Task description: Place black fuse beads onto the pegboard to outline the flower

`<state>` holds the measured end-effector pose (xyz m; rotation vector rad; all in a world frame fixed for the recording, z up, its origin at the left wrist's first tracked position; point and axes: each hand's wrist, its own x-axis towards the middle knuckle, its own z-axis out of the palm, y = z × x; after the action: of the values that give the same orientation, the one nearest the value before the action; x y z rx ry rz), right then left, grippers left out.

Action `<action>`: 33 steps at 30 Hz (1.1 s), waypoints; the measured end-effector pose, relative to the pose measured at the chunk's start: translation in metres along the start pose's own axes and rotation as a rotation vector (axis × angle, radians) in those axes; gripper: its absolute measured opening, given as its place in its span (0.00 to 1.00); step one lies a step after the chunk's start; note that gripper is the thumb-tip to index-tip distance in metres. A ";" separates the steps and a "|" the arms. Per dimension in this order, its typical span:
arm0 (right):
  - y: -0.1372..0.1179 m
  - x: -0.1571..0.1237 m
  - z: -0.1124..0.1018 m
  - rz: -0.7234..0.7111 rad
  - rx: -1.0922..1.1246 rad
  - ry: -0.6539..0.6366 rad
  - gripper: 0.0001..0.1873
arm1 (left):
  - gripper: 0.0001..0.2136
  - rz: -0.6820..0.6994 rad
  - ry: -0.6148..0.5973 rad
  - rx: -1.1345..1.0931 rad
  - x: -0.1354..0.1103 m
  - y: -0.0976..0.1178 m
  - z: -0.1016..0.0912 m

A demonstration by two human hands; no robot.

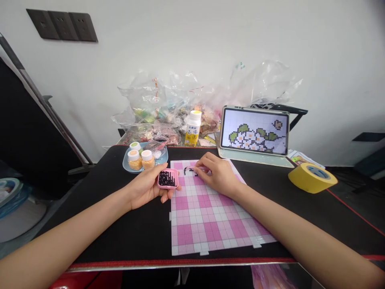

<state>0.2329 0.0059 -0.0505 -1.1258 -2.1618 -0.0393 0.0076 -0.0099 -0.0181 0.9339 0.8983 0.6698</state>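
Observation:
A pink-and-white checked pegboard (pixel 207 216) lies flat on the black desk mat (pixel 120 224). A few black beads (pixel 190 170) sit in a short line near its far edge. My left hand (pixel 147 188) is closed round a small pink tray (pixel 168 179) filled with black beads, held at the board's left edge. My right hand (pixel 217 172) rests on the far part of the board, fingers pinched on thin pink tweezers (pixel 197 167) whose tip points at the black beads.
A blue plate (pixel 128 165) with three small jars of orange and green beads stands behind my left hand. A propped tablet (pixel 254 131) shows a pixel flower pattern. A yellow tape roll (pixel 311 177) lies at right. A white bottle (pixel 193 127) and plastic bags line the wall.

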 end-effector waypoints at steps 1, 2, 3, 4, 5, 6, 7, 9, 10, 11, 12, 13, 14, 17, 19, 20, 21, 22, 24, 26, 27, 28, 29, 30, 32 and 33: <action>0.000 0.000 0.000 -0.002 -0.004 0.000 0.11 | 0.18 -0.004 -0.002 0.005 0.000 0.000 0.000; 0.000 0.000 0.000 -0.005 -0.006 -0.002 0.11 | 0.18 -0.008 -0.002 0.010 0.000 0.000 0.000; 0.000 0.000 0.000 -0.008 -0.007 -0.003 0.10 | 0.18 -0.010 -0.001 0.015 0.000 0.000 0.000; -0.001 0.000 0.000 -0.012 -0.006 -0.005 0.10 | 0.18 -0.013 0.000 0.020 0.000 0.000 0.001; -0.001 0.000 0.000 -0.015 -0.004 -0.007 0.10 | 0.18 -0.013 0.002 0.022 0.000 0.000 0.001; -0.001 0.000 0.000 -0.017 -0.002 -0.009 0.10 | 0.18 -0.013 0.005 0.024 0.000 0.000 0.002; -0.001 0.000 0.000 -0.019 0.000 -0.009 0.10 | 0.17 -0.015 0.007 0.025 0.000 0.001 0.002; -0.002 0.000 0.000 -0.023 0.002 -0.007 0.10 | 0.17 -0.017 0.007 0.025 -0.001 0.001 0.003; -0.002 0.000 0.000 -0.024 0.003 -0.004 0.10 | 0.17 -0.016 0.006 0.024 -0.001 0.002 0.004; -0.002 0.000 0.000 -0.024 0.005 -0.003 0.10 | 0.17 -0.015 0.003 0.022 -0.002 0.002 0.004; -0.002 0.000 0.000 -0.023 0.006 -0.003 0.10 | 0.17 -0.015 0.001 0.020 -0.002 0.002 0.005; -0.001 0.000 0.001 -0.021 0.006 -0.003 0.10 | 0.17 -0.015 0.000 0.017 -0.002 0.002 0.005; -0.001 0.000 0.001 -0.020 0.006 -0.004 0.11 | 0.17 -0.015 -0.001 0.015 -0.002 0.002 0.005; -0.002 0.000 0.001 -0.031 0.006 -0.010 0.11 | 0.17 -0.020 -0.007 0.013 -0.003 0.003 0.007; -0.002 0.001 0.000 -0.050 0.010 -0.013 0.12 | 0.18 -0.023 -0.007 0.016 -0.003 0.004 0.007; -0.003 0.001 0.000 -0.059 0.011 -0.013 0.12 | 0.18 -0.021 -0.006 0.017 -0.003 0.004 0.007; -0.003 0.001 0.000 -0.068 0.010 -0.012 0.12 | 0.18 -0.018 -0.006 0.016 -0.003 0.004 0.007; -0.004 0.001 0.000 -0.075 0.007 -0.010 0.13 | 0.18 -0.014 -0.004 0.015 -0.002 0.003 0.007; -0.005 0.002 0.000 -0.087 0.000 -0.007 0.13 | 0.18 -0.008 -0.001 0.007 -0.002 0.002 0.006; -0.005 0.002 0.001 -0.094 -0.004 -0.007 0.13 | 0.18 -0.008 0.005 -0.001 -0.001 0.001 0.004; -0.005 0.002 0.001 -0.095 -0.004 -0.008 0.13 | 0.18 -0.008 0.007 -0.004 -0.001 0.001 0.004; -0.005 0.002 0.001 -0.093 -0.002 -0.008 0.13 | 0.18 -0.007 0.008 -0.007 0.000 0.001 0.004; -0.005 0.002 0.001 -0.090 -0.001 -0.006 0.13 | 0.18 -0.007 0.008 -0.009 0.000 0.001 0.003; -0.005 0.002 0.001 -0.086 0.001 -0.003 0.13 | 0.18 -0.007 0.008 -0.009 0.000 0.001 0.003; -0.004 0.001 0.001 -0.079 0.004 0.003 0.12 | 0.18 -0.012 0.004 -0.004 0.000 0.001 0.003; -0.004 0.001 0.001 -0.076 0.005 0.006 0.12 | 0.18 -0.014 -0.001 -0.001 0.000 0.001 0.002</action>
<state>0.2289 0.0045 -0.0492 -1.0388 -2.1977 -0.0711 0.0095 -0.0107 -0.0164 0.9265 0.9030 0.6573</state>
